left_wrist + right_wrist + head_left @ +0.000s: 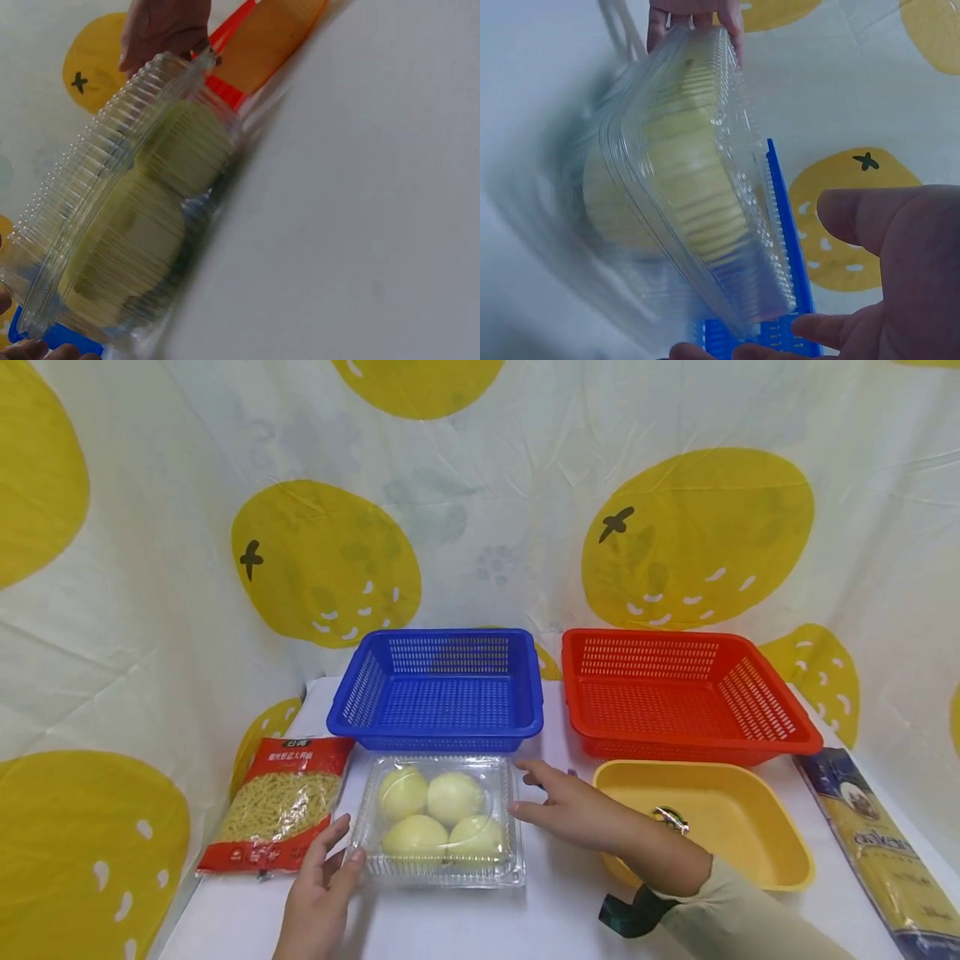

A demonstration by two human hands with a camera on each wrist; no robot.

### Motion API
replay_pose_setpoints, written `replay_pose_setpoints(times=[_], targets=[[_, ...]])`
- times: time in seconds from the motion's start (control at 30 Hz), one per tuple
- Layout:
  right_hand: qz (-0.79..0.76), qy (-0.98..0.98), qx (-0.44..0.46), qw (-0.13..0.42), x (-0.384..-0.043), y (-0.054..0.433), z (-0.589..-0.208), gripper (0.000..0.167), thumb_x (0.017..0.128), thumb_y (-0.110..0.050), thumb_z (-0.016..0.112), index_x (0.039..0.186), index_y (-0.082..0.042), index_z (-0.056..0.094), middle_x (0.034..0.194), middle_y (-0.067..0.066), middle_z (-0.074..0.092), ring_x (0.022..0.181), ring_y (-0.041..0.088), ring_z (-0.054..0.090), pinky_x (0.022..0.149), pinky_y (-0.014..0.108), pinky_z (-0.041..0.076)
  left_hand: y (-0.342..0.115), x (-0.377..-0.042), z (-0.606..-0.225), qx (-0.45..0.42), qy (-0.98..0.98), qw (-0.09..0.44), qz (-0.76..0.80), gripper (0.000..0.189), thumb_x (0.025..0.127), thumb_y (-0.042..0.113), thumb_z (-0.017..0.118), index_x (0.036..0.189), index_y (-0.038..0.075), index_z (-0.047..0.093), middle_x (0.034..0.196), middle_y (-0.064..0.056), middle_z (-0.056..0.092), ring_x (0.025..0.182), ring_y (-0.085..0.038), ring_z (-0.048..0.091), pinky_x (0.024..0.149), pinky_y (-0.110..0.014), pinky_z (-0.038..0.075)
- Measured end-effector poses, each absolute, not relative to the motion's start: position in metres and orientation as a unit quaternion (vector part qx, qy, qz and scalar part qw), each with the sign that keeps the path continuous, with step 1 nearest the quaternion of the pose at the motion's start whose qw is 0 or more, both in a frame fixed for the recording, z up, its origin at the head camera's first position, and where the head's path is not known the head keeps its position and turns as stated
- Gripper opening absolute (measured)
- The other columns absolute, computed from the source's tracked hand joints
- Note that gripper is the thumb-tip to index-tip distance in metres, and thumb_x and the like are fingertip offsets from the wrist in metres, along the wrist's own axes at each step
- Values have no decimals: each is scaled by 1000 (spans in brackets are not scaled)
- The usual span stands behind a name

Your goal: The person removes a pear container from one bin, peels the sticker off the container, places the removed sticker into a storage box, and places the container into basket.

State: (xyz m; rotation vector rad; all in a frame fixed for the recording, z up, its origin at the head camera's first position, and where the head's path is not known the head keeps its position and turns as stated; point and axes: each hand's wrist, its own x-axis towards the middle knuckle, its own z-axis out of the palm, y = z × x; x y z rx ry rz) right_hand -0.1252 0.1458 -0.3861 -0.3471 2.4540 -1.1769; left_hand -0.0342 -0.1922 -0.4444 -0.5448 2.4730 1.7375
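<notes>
A clear plastic clamshell box [438, 872] holding several pale yellow-green round fruits [455, 798] sits in front of the blue basket. At its left edge is my left hand [318, 889], the thumb tip right at the rim and the fingers spread loosely alongside. On the other side my right hand [573, 806] reaches in from the right, its fingertips close by the box's right edge and its fingers parted. The right wrist view shows that hand [922, 277] with thumb and fingers spread wide beside the box [682, 187].
Behind stand a blue basket [435, 742] and a red basket [690, 747]. A yellow tub [735, 827] lies under my right forearm, with a small shiny packet [670, 818] showing. A pasta bag [281, 806] is at left, a long gold-and-blue packet [885, 852] at right.
</notes>
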Motion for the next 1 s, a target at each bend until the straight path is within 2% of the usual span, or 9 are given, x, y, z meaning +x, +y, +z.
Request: replay_pose_setpoints(times=[0.17, 0.3, 0.4, 0.53, 0.73, 0.83, 1.0], targets=[[-482, 847, -100, 202, -123, 137, -397, 79, 103, -40, 71, 168, -20, 32, 163, 19, 45, 139, 48, 54, 104, 66, 52, -198, -40, -435, -166, 815, 41, 554, 67, 110, 45, 58, 167, 21, 31, 172, -11, 32, 153, -41, 38, 114, -62, 46], [-519, 828, -83, 194, -120, 131, -407, 79, 103, -37, 71, 169, -25, 29, 165, 18, 42, 136, 47, 56, 99, 64, 56, -204, -45, -427, -147, 825, 35, 544, 68, 110, 46, 58, 167, 21, 30, 172, -11, 31, 154, -39, 37, 119, -62, 38], [-542, 817, -66, 185, -118, 126, -414, 80, 102, -35, 72, 169, -24, 29, 165, 18, 41, 131, 44, 60, 92, 60, 61, -209, -49, -419, -120, 838, 13, 532, 64, 111, 39, 59, 166, 19, 34, 171, -13, 33, 154, -40, 38, 121, -62, 35], [-583, 793, -40, 170, -115, 121, -424, 82, 102, -31, 73, 169, -21, 28, 164, 20, 40, 126, 40, 61, 88, 55, 62, -216, -61, -408, -98, 853, 7, 512, 63, 111, 39, 59, 166, 20, 34, 170, -14, 34, 154, -41, 37, 120, -64, 36], [-602, 785, -16, 147, -113, 113, -438, 83, 101, -33, 74, 170, -23, 28, 165, 22, 41, 135, 47, 55, 99, 63, 56, -228, -85, -396, -57, 851, -1, 521, 59, 111, 38, 58, 165, 23, 37, 166, -16, 41, 152, -40, 40, 114, -60, 46], [-592, 794, -13, 140, -114, 110, -448, 88, 99, -37, 75, 171, -27, 26, 166, 21, 41, 139, 50, 52, 105, 68, 50, -236, -97, -391, -42, 850, -10, 526, 60, 111, 44, 56, 165, 25, 38, 167, -14, 41, 152, -39, 41, 109, -59, 50], [-582, 804, -32, 115, -114, 107, -457, 90, 98, -40, 73, 172, -25, 24, 171, 20, 34, 149, 53, 39, 117, 72, 36, -248, -121, -385, -64, 852, 9, 520, 67, 109, 56, 52, 168, 29, 33, 171, -13, 36, 155, -42, 36, 112, -65, 44]])
